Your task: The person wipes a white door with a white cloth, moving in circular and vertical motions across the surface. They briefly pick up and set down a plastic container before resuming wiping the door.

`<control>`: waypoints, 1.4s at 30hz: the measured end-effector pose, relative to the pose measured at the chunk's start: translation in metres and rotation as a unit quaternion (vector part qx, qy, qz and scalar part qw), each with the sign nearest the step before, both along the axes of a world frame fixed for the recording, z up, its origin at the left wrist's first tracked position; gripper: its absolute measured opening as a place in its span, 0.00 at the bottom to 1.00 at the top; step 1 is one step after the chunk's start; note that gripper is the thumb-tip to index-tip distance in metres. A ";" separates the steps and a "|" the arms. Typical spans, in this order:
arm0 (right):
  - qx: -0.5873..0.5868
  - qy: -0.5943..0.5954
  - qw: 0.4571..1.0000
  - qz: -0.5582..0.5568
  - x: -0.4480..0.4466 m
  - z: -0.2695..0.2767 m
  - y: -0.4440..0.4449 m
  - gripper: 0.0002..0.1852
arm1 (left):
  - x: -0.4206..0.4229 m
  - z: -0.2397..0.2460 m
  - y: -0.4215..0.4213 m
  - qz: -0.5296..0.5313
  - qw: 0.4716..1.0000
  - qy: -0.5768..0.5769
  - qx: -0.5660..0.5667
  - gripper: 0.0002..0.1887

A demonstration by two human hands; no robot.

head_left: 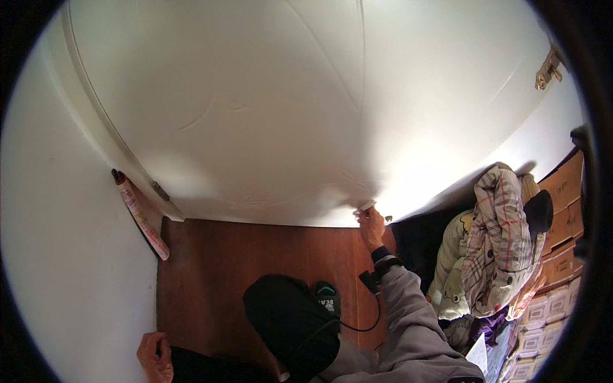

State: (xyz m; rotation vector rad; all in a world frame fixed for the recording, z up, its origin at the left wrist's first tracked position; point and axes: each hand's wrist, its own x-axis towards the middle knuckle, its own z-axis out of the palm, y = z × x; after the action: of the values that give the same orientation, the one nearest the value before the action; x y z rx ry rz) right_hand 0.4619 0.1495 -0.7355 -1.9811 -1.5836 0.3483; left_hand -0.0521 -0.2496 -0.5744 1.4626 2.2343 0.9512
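Note:
My right hand [371, 227] pinches a small white wad [366, 206], perhaps a cloth or a tissue, against the bottom part of a white door [268, 158]. Faint raised leaf and stem lines run over the door, and bright light falls just right of the hand. A dark band with a cable [371, 327] is on my right wrist. At the lower left, my left hand [156, 356] is loosely curled beside my black-trousered leg, near the white wall [76, 249]. Whether its fingers close on anything is hidden.
Reddish-brown wood floor [215, 268] lies below the door. A pink printed roll [143, 220] leans in the left corner by a hinge [161, 190]. Plaid clothing [503, 239] is heaped at right, before cardboard boxes [565, 220]. A brass-coloured handle [548, 69] sticks out upper right.

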 end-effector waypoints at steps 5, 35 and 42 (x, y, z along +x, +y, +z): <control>-0.018 -0.060 0.994 0.087 -0.088 0.009 -0.002 0.13 | -0.009 -0.004 -0.008 0.021 0.996 -0.050 -0.066 0.07; -0.208 0.247 0.780 0.536 -0.378 0.066 -0.019 0.17 | -0.003 0.010 -0.009 0.041 0.998 -0.022 -0.052 0.07; -0.154 0.301 0.908 0.248 -0.108 0.033 -0.068 0.13 | -0.002 -0.005 -0.006 0.041 0.998 -0.037 -0.012 0.04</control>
State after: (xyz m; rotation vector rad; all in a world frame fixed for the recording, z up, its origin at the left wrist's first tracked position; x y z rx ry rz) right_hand 0.3541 0.0819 -0.7021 -1.4154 -1.6408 1.3416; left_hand -0.0544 -0.2552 -0.5792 1.3129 2.2593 0.9823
